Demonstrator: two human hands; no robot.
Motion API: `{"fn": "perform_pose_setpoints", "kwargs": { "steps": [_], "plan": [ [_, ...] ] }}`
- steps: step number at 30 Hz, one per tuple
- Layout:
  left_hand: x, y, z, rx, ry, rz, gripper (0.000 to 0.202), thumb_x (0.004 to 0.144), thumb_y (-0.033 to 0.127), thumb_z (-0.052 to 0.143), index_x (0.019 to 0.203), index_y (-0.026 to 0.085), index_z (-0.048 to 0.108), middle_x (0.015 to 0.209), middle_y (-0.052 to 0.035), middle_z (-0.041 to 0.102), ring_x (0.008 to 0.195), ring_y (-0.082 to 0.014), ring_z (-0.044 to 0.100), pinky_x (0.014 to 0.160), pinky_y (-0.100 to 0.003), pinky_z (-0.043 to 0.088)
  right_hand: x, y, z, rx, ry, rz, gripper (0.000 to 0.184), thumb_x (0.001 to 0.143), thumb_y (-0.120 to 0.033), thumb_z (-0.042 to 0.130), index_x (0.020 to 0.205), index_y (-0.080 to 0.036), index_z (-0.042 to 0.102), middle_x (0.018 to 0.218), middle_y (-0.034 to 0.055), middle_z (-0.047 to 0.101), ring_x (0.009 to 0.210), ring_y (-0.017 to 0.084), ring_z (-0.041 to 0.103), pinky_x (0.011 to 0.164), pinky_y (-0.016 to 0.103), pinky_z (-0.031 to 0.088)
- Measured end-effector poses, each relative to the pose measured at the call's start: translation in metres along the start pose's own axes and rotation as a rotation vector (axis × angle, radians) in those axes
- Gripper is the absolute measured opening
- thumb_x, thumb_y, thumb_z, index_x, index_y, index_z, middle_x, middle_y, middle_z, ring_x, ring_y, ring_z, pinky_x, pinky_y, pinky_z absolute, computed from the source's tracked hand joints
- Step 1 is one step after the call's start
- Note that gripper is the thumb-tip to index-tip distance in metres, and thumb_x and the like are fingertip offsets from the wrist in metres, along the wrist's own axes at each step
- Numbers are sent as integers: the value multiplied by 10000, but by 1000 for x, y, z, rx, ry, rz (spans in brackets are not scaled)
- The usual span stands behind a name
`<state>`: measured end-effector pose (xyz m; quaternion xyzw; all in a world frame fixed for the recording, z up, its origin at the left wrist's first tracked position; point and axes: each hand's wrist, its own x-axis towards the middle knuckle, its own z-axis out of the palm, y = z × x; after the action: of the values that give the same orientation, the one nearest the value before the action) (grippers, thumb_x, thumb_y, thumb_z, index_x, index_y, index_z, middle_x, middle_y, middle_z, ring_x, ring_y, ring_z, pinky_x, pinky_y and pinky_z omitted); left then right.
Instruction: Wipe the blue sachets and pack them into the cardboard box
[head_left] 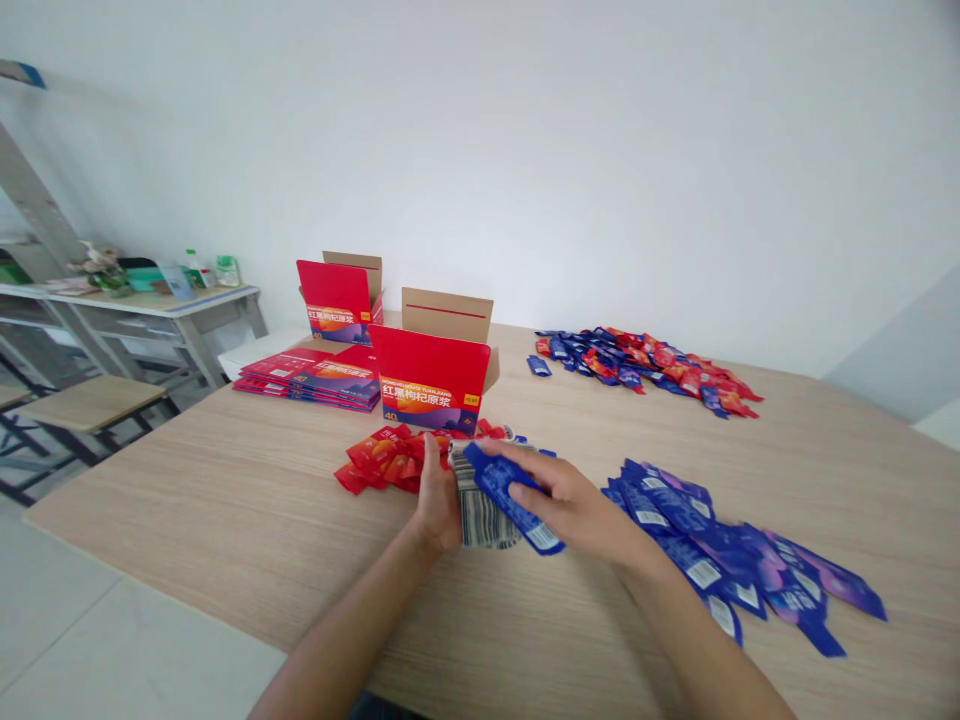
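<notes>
My left hand is closed round a thick stack of sachets standing on edge on the wooden table. My right hand lies over the stack's right side, its fingers curled on a single blue sachet that rests slanted across the stack. Red sachets lie in a small heap just left of my left hand. A spread of blue sachets covers the table right of my right hand. An open red carton stands directly behind the hands.
A second open red carton stands further back, with flat red cartons piled in front of it. A mixed heap of red and blue sachets lies at the far right. A side bench with bottles stands at left.
</notes>
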<state>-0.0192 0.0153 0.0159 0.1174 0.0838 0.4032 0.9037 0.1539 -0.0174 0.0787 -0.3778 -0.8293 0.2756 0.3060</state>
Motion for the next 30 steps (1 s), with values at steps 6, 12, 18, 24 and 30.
{"fn": "perform_pose_setpoints", "kwargs": {
  "steps": [6,12,18,24,30],
  "plan": [
    [1,-7,2,-16,-3,19,1064,846,890,133,1405,102,580,1285,-204,693,1220,-377,641,1113,-540,402,24,38,45,-157,429,60,369,993,-273,453,1263,-200,694,1406,146,632,1317,293,589,1125,545,443],
    [-2,5,-1,-12,23,74,1072,833,905,143,1424,111,554,1296,-198,687,1243,-366,629,1110,-526,418,18,30,56,-594,399,-35,308,1021,-320,493,1227,-185,679,1498,206,522,1435,338,448,1190,692,235],
    [0,1,-2,1,81,106,1060,837,904,194,1414,94,561,1312,-214,676,1263,-377,617,1125,-525,409,16,26,57,-638,384,-12,280,993,-358,553,1214,-205,629,1396,186,589,1350,347,520,1152,701,284],
    [1,-4,-3,1,58,16,1025,865,875,183,1410,96,565,1290,-205,689,1240,-368,634,1122,-521,411,17,38,58,-615,498,-63,261,984,-354,561,1189,-206,623,1309,160,606,1270,322,560,1163,645,331],
    [2,-23,5,-19,-11,16,909,890,836,288,1410,148,580,1293,-157,699,1233,-346,637,1131,-496,398,19,43,45,-532,600,8,298,1005,-327,521,1251,-208,640,1376,173,532,1291,320,537,1094,552,476]
  ]
}}
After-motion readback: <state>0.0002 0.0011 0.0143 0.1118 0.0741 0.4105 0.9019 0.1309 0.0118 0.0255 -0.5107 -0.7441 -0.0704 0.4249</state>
